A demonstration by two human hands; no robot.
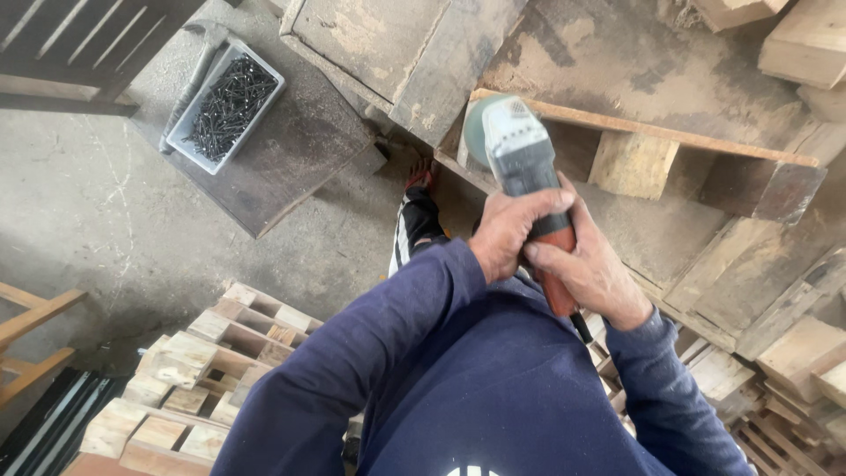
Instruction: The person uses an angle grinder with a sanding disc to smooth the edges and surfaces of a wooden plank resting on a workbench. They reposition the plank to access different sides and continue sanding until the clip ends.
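Observation:
Both hands grip an angle grinder with a grey head and an orange-red handle. My left hand wraps the body just behind the head. My right hand holds the handle further back, near the black cord. The grinder's disc rests against the edge of a wooden pallet frame lying on the floor. My arms wear dark blue sleeves. A shoe shows below the grinder.
A white tray of dark nails sits on a board at upper left, with a hammer beside it. Stacked wooden blocks and pallets lie at lower left and lower right. Thick timbers lie at the top.

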